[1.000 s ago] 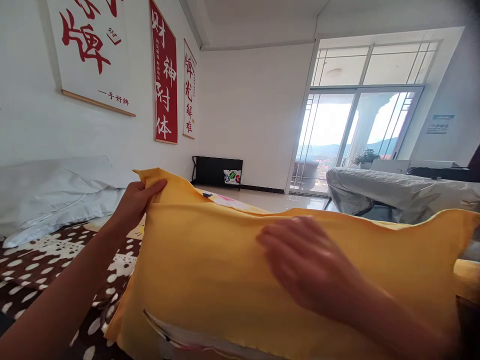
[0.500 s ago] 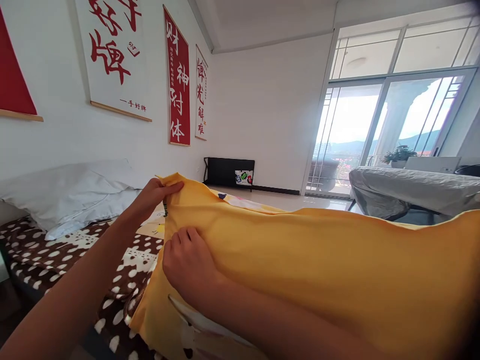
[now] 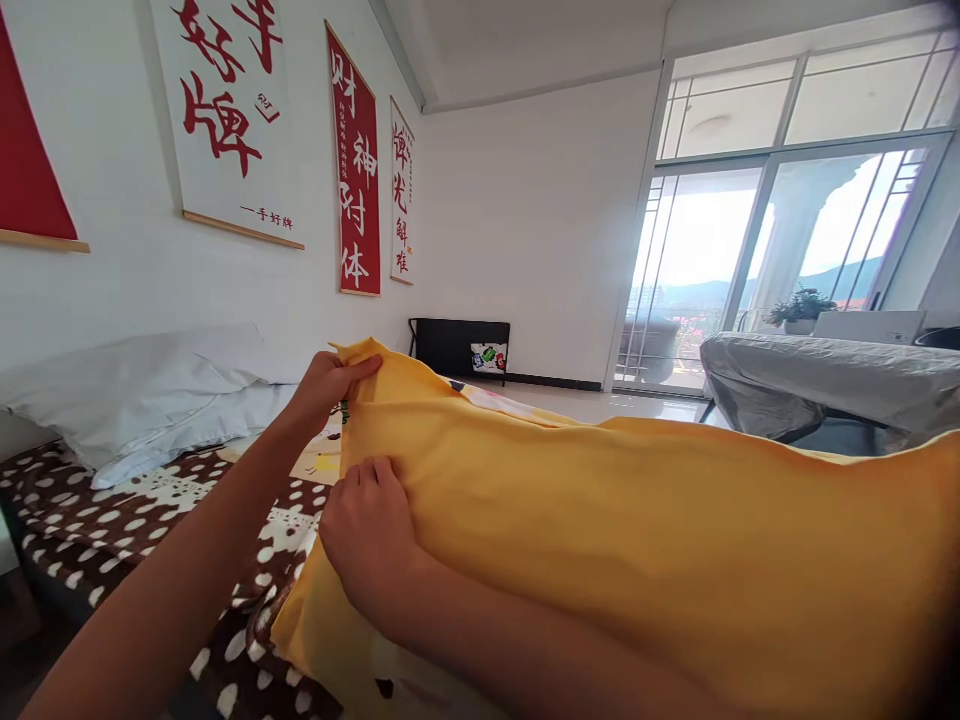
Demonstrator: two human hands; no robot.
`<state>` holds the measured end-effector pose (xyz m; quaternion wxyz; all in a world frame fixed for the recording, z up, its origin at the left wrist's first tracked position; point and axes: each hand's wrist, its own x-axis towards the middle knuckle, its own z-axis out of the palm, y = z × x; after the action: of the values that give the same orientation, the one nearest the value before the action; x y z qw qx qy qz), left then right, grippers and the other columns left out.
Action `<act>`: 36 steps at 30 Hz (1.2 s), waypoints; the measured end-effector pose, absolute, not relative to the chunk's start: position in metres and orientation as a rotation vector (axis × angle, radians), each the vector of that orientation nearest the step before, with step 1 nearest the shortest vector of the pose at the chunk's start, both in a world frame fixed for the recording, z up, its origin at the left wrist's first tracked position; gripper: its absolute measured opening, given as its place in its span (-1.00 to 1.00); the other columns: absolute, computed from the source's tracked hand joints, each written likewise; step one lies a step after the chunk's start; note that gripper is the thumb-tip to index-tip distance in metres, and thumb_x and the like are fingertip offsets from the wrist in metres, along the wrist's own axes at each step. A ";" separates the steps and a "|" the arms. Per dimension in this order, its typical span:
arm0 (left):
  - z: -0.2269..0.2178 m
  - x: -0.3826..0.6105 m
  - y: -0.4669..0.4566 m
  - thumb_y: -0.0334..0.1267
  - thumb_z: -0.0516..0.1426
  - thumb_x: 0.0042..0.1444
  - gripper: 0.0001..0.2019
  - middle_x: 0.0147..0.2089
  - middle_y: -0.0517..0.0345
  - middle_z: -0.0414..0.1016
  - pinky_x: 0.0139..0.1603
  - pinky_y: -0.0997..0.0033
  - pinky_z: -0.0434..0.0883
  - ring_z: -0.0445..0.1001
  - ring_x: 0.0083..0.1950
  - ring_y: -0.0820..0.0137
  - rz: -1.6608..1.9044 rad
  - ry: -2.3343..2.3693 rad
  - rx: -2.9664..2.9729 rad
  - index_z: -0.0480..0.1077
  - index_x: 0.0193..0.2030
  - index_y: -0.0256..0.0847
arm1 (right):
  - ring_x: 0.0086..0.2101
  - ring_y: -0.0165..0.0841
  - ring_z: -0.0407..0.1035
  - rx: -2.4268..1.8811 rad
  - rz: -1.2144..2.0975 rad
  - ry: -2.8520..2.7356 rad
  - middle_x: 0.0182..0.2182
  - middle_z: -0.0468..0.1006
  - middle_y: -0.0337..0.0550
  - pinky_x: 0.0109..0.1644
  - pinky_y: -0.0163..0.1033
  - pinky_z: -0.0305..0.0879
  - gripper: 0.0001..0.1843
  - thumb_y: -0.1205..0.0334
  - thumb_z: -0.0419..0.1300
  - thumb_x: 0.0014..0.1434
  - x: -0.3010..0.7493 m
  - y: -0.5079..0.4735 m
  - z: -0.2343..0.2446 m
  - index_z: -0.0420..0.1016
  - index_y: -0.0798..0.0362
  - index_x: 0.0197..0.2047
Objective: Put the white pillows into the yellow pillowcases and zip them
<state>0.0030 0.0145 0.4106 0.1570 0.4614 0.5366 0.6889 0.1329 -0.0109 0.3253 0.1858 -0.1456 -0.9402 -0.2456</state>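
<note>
A large yellow cloth [image 3: 600, 510], which looks like a pillowcase, stretches across the front of the view. Its lower part bears a pale cartoon print, and a print also shows past its upper edge. My left hand [image 3: 330, 388] grips the upper left corner between thumb and fingers. Lower down, my right hand [image 3: 369, 535] has its fingers curled against the cloth near the left side; its fingertips are hidden in the fabric. The right end of the cloth runs out to the edge of the picture.
On the left lies a bed with a brown, white-spotted blanket [image 3: 150, 510] and a white pillow [image 3: 142, 390]. Behind stand a black folded piece of furniture [image 3: 450, 345] and a plastic-covered table [image 3: 810, 370] near the glass doors. Scrolls hang on the wall.
My left hand has shifted slightly right and up with the cloth corner. My right hand stays almost in place on the cloth, and the view has tilted a little.
</note>
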 end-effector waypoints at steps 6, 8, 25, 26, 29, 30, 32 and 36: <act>0.409 -0.004 0.026 -0.11 0.40 -0.41 -0.65 -0.43 0.07 0.53 -0.43 0.43 0.26 0.41 -0.39 0.34 1.955 1.502 1.253 0.50 -0.51 -0.32 | -0.30 -0.22 0.33 -0.392 -0.626 -2.613 -0.39 0.47 0.08 -0.12 -0.06 0.23 -0.81 0.32 0.11 0.17 0.134 -0.012 0.326 0.49 0.28 -0.27; 0.408 -0.005 0.029 -0.12 0.40 -0.42 -0.64 -0.42 0.06 0.53 -0.42 0.43 0.28 0.43 -0.38 0.34 1.955 1.485 1.224 0.51 -0.50 -0.32 | -0.31 -0.22 0.33 -0.395 -0.583 -2.588 -0.37 0.48 0.11 -0.13 -0.06 0.24 -0.78 0.30 0.12 0.16 0.134 -0.016 0.322 0.48 0.30 -0.25; 0.389 -0.028 0.032 -0.03 0.42 -0.37 -0.58 -0.43 0.00 0.53 -0.49 0.47 0.37 0.46 -0.44 0.37 1.947 1.356 1.083 0.48 -0.50 -0.34 | -0.30 -0.24 0.20 -0.300 -0.659 -2.344 -0.31 0.38 -0.07 -0.22 -0.12 0.09 -0.84 0.18 0.12 0.19 0.207 0.014 0.316 0.33 0.11 -0.23; 0.388 -0.030 0.031 -0.04 0.42 -0.36 -0.59 -0.41 0.00 0.54 -0.48 0.48 0.38 0.47 -0.42 0.37 1.936 1.335 1.072 0.49 -0.47 -0.34 | -0.29 -0.23 0.19 -0.315 -0.679 -2.344 -0.31 0.38 -0.08 -0.20 -0.11 0.07 -0.85 0.17 0.11 0.20 0.219 0.019 0.314 0.32 0.09 -0.24; 0.383 -0.035 0.031 -0.07 0.42 -0.33 -0.61 -0.36 0.02 0.56 -0.45 0.50 0.42 0.49 -0.40 0.38 1.932 1.277 1.033 0.50 -0.41 -0.31 | -0.34 -0.26 0.17 -0.270 -0.788 -2.363 -0.39 0.35 -0.12 -0.22 -0.13 0.02 -0.95 0.34 0.06 0.18 0.240 0.030 0.299 0.31 0.07 -0.33; 0.381 -0.035 0.033 -0.07 0.41 -0.32 -0.61 -0.37 0.03 0.57 -0.45 0.50 0.42 0.49 -0.40 0.38 1.936 1.272 1.022 0.50 -0.42 -0.30 | -0.37 -0.28 0.16 -0.250 -0.824 -2.355 -0.42 0.34 -0.13 -0.25 -0.14 0.00 -0.92 0.40 0.05 0.16 0.242 0.032 0.294 0.30 0.08 -0.36; 0.379 -0.035 0.037 -0.05 0.41 -0.31 -0.62 -0.38 0.03 0.57 -0.45 0.49 0.43 0.51 -0.40 0.37 1.944 1.271 1.004 0.49 -0.43 -0.29 | -0.41 -0.29 0.14 -0.244 -0.861 -2.340 -0.46 0.33 -0.14 -0.28 -0.16 -0.02 -0.87 0.48 0.04 0.10 0.242 0.033 0.287 0.29 0.08 -0.40; 0.377 -0.035 0.044 -0.08 0.41 -0.35 -0.63 -0.40 0.00 0.57 -0.49 0.47 0.43 0.53 -0.40 0.32 1.979 1.298 0.963 0.48 -0.45 -0.30 | -0.43 -0.29 0.14 -0.273 -0.790 -2.399 -0.46 0.34 -0.13 -0.31 -0.17 0.00 -0.89 0.46 0.07 0.06 0.238 0.028 0.289 0.28 0.07 -0.41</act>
<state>-0.0347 0.0436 0.3770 0.2890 0.3610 0.4862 0.7415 0.2381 0.0279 0.2892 0.2962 -0.1025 -0.9019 -0.2971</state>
